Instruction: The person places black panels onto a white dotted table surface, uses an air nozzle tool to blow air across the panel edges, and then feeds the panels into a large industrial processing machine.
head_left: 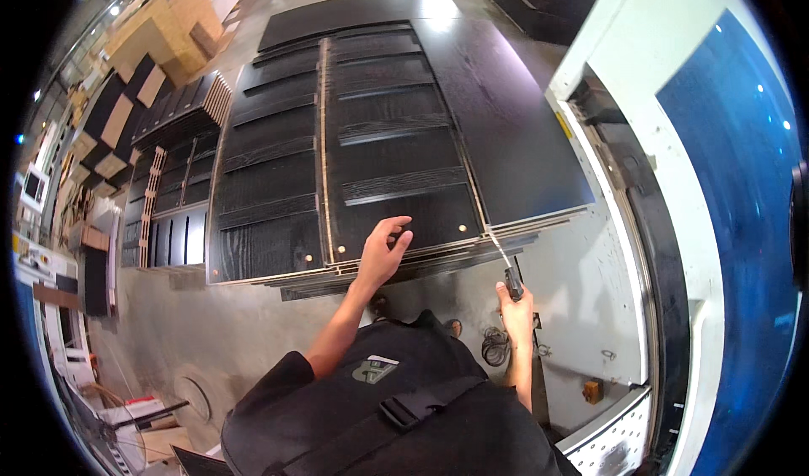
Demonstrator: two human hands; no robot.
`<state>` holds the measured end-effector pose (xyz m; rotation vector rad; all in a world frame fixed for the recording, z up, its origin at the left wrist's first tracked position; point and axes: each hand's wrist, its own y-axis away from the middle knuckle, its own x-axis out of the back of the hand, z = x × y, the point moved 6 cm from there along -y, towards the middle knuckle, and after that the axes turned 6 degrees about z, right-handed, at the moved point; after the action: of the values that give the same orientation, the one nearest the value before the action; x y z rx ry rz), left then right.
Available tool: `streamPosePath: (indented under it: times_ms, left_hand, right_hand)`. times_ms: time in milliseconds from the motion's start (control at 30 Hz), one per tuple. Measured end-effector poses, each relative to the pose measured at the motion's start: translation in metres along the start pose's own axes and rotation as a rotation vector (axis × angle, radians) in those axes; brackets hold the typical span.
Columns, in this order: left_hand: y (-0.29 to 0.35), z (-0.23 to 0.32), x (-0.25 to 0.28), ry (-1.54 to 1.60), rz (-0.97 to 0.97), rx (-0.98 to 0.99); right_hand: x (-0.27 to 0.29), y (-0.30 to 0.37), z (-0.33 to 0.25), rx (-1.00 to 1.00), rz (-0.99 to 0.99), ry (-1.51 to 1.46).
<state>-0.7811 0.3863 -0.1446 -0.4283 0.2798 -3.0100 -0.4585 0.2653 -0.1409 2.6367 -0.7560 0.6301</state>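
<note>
In my right hand [517, 306] is an air blow gun [513, 283] with a black body. Its thin, pale nozzle [498, 242] points up and away, reaching the near corner of the stacked black panels. My left hand [383, 248] hovers above the near edge of a black wood-grain panel [396, 210], fingers apart and loosely bent, with nothing in it. Whether its fingertips touch the panel, I cannot tell. Small round light spots, perhaps holes, mark the panel's near corners. Another slatted black panel [270, 215] lies to the left, and a smooth black panel [522, 130] to the right.
On the right stands a white machine frame [666, 181] with a blue panel [742, 223]. A coiled black hose [495, 346] lies on the floor near my right forearm. More stacked boards [181, 109] are at the left, with plywood sheets [164, 33] further back.
</note>
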Motion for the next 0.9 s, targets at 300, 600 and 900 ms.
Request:
streamPosePath:
  times_ms: [300, 600, 900]
  left_hand:
    - [-0.014, 0.027, -0.118, 0.290, -0.301, 0.248]
    - [0.000, 0.050, -0.225, 0.161, -0.481, -0.027]
    - [0.039, 0.113, -0.262, -0.005, -0.592, -0.149]
  right_hand:
    - [0.060, 0.035, 0.003, 0.186, -0.568, 0.148]
    - [0.316, 0.006, 0.072, -0.013, 0.641, 0.045]
    - [0.572, -0.008, 0.123, 0.281, 1.366, 0.183]
